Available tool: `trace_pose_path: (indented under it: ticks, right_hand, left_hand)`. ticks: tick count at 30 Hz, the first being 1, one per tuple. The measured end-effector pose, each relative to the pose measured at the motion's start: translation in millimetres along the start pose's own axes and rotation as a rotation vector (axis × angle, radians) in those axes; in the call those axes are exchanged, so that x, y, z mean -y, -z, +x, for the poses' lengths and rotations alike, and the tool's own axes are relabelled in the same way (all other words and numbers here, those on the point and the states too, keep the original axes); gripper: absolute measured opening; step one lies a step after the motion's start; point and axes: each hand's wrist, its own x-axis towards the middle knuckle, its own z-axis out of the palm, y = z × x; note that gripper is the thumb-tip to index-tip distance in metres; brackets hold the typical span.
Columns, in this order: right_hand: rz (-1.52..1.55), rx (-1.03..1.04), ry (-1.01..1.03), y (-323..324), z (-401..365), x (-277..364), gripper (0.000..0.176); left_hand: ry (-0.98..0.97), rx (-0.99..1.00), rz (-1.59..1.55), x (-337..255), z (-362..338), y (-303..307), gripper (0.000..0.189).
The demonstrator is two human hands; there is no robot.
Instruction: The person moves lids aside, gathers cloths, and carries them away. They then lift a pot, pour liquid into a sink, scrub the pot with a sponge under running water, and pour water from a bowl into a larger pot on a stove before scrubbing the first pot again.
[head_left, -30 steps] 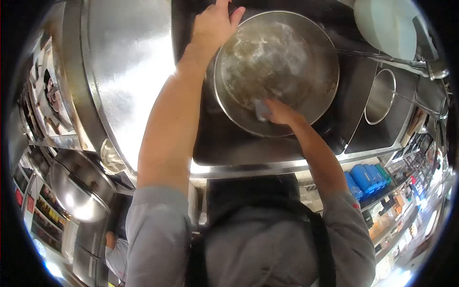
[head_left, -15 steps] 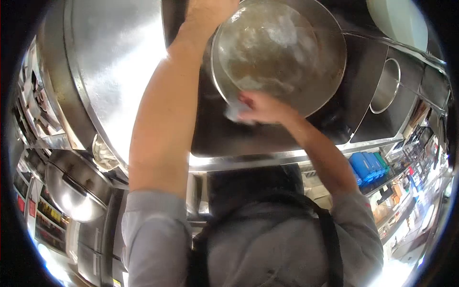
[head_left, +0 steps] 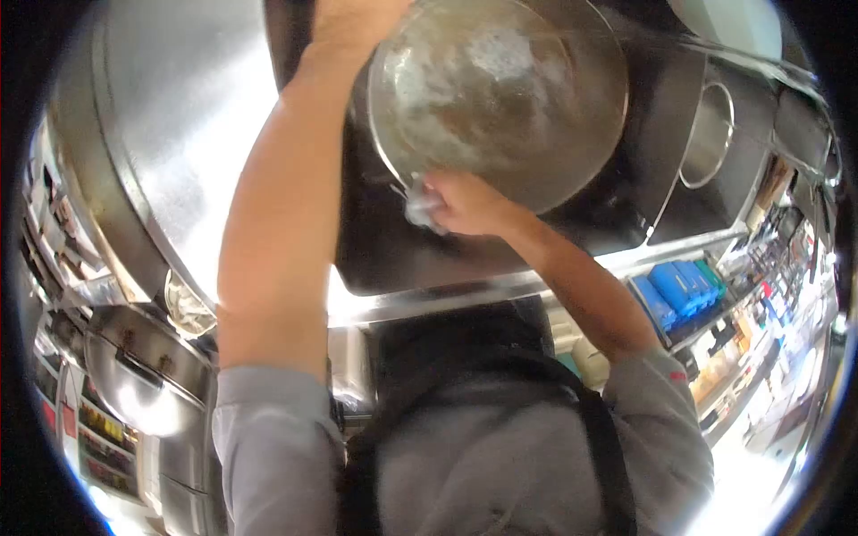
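A large round metal pan (head_left: pixel 500 107), wet and streaked inside, sits tilted in a dark sink basin (head_left: pixel 429 259). At its near left rim, my right hand (head_left: pixel 465 204) is closed around a crumpled silvery-grey scrubber (head_left: pixel 422 207), which is blurred and touches or nearly touches the rim. My left hand (head_left: pixel 362 20) reaches past the pan's far left rim, and its fingers lie out of sight beyond the top of the view. Whether it grips the rim cannot be told.
A broad shiny metal surface (head_left: pixel 179 107) curves along the left. Below it hangs a large steel bowl (head_left: pixel 147 384). Right of the pan is a second basin with a round metal ring (head_left: pixel 708 136). Blue containers (head_left: pixel 675 288) stand on a lower shelf. A pale rounded container (head_left: pixel 733 27) is at top right.
My right hand and the scrubber have shifted slightly left along the near rim. The whole view has moved a little, so the pan and my left arm appear further left.
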Motion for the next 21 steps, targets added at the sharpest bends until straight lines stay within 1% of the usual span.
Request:
trace_pose_path:
  ticks: [3,5,6,7,9,10,12,14,15,16,18,20,21]
  right_hand:
    - [-0.087,0.147,-0.175,15,-51,-45,0.035]
    - [-0.019,0.186,-0.236,36,-76,-89,0.031]
    - [-0.067,0.286,-0.274,52,-82,-113,0.03]
    - [-0.117,0.386,-0.312,64,-83,-128,0.03]
    - [-0.222,0.401,-0.36,78,-79,-111,0.03]
    - [-0.276,0.401,-0.38,83,-72,-103,0.031]
    - [-0.322,0.532,-0.244,53,-38,-121,0.038]
    - [-0.024,0.326,-0.282,33,-4,-78,0.042]
    - [0.029,0.222,-0.186,6,26,-86,0.045]
    - [-0.044,0.057,-0.029,-4,58,-74,0.046]
    - [-0.073,-0.208,0.066,-20,139,-87,0.046]
    - [-0.142,-0.026,0.028,49,171,-54,0.038]
    - [-0.126,-0.149,-0.003,72,179,-49,0.034]
  left_hand:
    - [-0.016,-0.022,0.022,5,1,-5,0.041]
    - [0.025,0.026,0.027,-2,2,3,0.041]
    - [0.044,0.051,0.029,-5,2,6,0.041]
    - [0.027,0.032,0.024,-6,1,7,0.04]
    - [-0.011,-0.015,0.013,-4,-1,4,0.04]
    - [0.002,-0.005,0.049,-2,0,1,0.042]
    - [0.024,0.007,0.125,6,1,-9,0.048]
    - [0.04,-0.008,0.085,12,0,-14,0.048]
    - [0.048,-0.012,0.06,11,1,-15,0.047]
    - [0.061,0.002,0.061,8,4,-13,0.047]
    - [0.093,0.046,0.07,4,3,-10,0.047]
    - [0.086,0.026,0.079,4,3,-11,0.046]
    - [0.089,0.019,0.082,4,3,-12,0.045]
